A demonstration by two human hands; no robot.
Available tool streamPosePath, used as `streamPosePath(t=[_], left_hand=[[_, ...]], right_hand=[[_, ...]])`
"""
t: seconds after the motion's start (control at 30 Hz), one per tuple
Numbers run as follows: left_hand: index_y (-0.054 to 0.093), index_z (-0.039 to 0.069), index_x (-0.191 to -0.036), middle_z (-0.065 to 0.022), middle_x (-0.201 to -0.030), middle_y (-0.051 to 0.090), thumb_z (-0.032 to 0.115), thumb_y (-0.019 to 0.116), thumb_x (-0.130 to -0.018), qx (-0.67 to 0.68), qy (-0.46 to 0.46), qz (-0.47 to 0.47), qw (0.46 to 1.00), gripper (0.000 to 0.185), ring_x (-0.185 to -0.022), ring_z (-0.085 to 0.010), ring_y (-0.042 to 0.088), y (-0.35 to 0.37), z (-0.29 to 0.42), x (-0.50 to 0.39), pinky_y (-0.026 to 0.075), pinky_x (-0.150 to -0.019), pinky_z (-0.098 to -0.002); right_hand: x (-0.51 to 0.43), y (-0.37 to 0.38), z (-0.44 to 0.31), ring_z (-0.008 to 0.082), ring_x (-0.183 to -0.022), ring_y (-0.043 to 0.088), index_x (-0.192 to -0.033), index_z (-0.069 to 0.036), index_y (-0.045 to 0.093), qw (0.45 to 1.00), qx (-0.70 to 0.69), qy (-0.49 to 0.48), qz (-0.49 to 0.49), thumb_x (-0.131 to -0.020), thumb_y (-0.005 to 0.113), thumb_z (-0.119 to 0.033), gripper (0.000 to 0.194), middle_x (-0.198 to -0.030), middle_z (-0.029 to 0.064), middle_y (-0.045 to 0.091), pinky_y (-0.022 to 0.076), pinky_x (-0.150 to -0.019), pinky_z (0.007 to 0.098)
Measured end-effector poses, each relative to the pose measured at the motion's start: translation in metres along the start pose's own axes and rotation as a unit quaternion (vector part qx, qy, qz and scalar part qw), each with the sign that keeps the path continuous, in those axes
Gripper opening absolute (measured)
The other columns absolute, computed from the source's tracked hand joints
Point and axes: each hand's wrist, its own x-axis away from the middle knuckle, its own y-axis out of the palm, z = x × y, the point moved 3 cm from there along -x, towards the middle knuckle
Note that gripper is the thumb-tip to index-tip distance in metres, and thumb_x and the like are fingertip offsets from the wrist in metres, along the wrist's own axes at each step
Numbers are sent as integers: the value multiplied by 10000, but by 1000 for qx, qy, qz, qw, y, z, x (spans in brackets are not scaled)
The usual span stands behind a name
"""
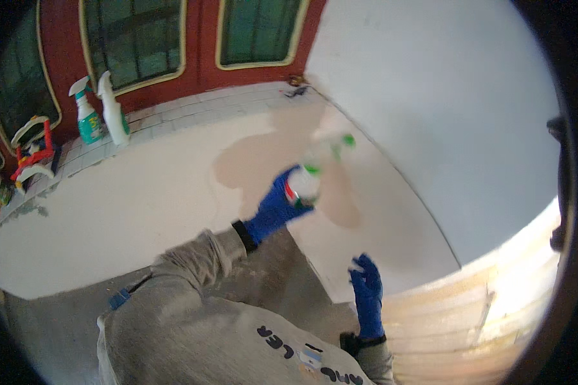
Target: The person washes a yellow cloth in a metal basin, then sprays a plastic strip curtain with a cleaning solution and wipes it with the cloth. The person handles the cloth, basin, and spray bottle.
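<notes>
In a blue glove, my left hand is closed around a spray bottle with a clear or white body, a bit of red label and a green collar. The bottle's green and white spray head, blurred, points up and to the right, above a pale countertop-like surface. My right hand, also in a blue glove, is at the lower right with fingers partly curled and nothing seen in them. It is apart from the bottle, near the pale surface's front edge.
Two spray bottles, one with a teal body and one mostly white, stand on a tiled strip at the back left. Left of them is a red and white plastic item. Red-framed windows and a white wall border the surface.
</notes>
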Motion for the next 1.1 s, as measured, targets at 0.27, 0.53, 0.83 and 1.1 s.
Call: streamPosePath(t=[0.27, 0.53, 0.83, 1.1], left_hand=[[419, 26, -1233, -164, -1179, 535, 232, 738, -798, 152, -32, -321, 934, 577, -1070, -248, 572, 242, 89, 183, 492, -895, -337], [110, 93, -1464, -173, -1417, 311, 123, 794, -728, 183, 141, -438, 869, 1005, -1313, -295, 347, 443, 293, 474, 323, -1075, -399], [271, 123, -1428, -83, -1372, 420, 148, 824, -711, 315, -238, -767, 506, 907, -1232, -193, 436, 591, 390, 615, 396, -1025, -359], [265, 126, -1437, -72, -1357, 430, 74, 847, -653, 366, -259, -763, 465, 978, -1217, -186, 445, 738, 404, 720, 417, -1011, -349]], right_hand=[[93, -99, -18, 266, -1148, 525, -1487, -90, 55, 983, -74, -118, 119, -738, 798, -161, 1058, -1286, 178, 480, 483, -925, 374], [428, -343, 5, 113, -843, 603, -1285, -27, 474, 891, -107, -123, 424, -824, 707, -145, 530, -971, 49, 618, 508, -779, 268], [625, -474, -6, 190, -1001, 609, -1391, -27, 336, 843, -73, -81, 527, -791, 714, -58, 710, -1228, 126, 550, 520, -839, 311], [697, -599, 35, 230, -1033, 605, -1423, -61, 272, 753, 6, -88, 653, -793, 717, -73, 771, -1341, 154, 452, 539, -830, 326]])
